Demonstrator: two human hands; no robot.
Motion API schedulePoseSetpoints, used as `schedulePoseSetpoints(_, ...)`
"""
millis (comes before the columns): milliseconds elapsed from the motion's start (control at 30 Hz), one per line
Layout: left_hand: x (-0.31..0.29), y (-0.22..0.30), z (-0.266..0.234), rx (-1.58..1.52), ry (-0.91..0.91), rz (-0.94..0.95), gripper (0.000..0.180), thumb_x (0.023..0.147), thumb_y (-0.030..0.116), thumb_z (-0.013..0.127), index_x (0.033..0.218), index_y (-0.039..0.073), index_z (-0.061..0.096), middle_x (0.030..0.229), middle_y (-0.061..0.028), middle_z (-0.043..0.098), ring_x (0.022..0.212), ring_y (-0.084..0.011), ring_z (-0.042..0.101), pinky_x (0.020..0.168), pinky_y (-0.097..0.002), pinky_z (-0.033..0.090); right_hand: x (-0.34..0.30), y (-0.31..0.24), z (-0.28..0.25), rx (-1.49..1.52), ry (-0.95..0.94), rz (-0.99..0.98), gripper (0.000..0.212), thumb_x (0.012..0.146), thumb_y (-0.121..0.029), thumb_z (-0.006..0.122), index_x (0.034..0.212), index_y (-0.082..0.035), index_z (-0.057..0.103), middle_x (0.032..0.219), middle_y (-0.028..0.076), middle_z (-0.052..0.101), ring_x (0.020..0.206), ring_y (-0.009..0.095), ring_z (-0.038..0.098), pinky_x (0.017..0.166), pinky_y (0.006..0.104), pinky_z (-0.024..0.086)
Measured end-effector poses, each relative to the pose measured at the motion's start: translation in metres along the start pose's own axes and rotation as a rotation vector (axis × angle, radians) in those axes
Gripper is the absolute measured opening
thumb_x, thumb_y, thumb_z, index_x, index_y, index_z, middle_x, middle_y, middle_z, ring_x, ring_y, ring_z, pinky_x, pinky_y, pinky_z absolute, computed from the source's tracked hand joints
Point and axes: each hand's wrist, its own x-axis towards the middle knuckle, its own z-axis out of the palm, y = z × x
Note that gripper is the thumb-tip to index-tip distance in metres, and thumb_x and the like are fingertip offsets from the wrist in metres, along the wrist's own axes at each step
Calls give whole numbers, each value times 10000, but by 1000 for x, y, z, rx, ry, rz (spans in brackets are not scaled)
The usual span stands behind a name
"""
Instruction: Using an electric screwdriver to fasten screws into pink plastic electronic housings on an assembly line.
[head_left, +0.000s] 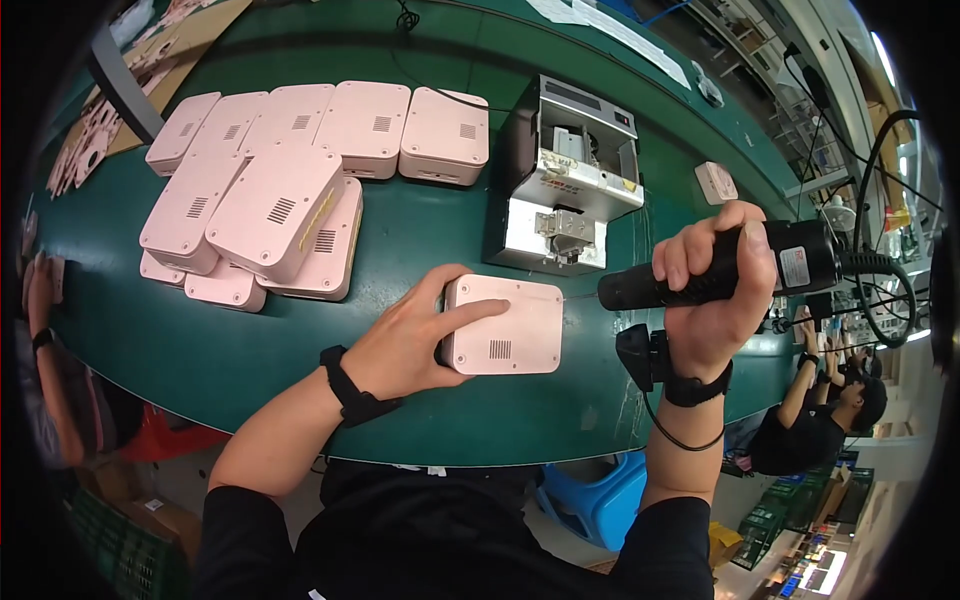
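On the head view, the left hand (400, 335) is clamped on the left end of a pale pink vented enclosure (525, 340) on the green bench (480, 430), index finger across its top. The right hand's (722, 275) fingers wrap a black electric screwdriver (632, 288) — bit pointing at the enclosure, contact hard to judge. Beyond, an open-topped screw feeder (570, 185) holds a pale block (568, 144); green crates (765, 525) sit lower right, contents unclear. Labels now — white sticker (794, 267) on the screwdriver, red print on the feeder.
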Motion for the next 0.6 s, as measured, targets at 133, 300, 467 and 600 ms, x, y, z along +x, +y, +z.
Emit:
schedulePoseSetpoints(133,0,1,2,-4,6,2,789,607,104,860,1330,251,582,1382,-175,387,1223,-392,507,1010,-423,480,-9,16,1,-3,79,6,225,962,-314,478,986,-90,482,656,23,456,519,130,430,563,314,406)
schedulePoseSetpoints(300,2,4,3,2,2,0,788,606,113,863,1329,255,582,1383,-176,395,1224,-392,507,1013,-424,476,-12,24,-6,15,56,-11,217,955,-306,486,986,-92,471,646,23,451,509,127,422,555,311,405)
schedulePoseSetpoints(467,1,1,5,5,13,-10,785,604,129,867,1325,259,583,1385,-179,405,1225,-390,507,1013,-425,476,-12,25,-8,24,21,-26,221,943,-303,510,985,-89,469,638,26,452,501,128,419,545,309,404)
schedulePoseSetpoints(600,2,1,6,19,17,-5,784,600,143,871,1321,259,585,1385,-174,410,1225,-386,509,1008,-425,479,-8,23,-9,11,0,7,226,937,-300,520,986,-86,466,633,28,454,492,129,421,534,310,404)
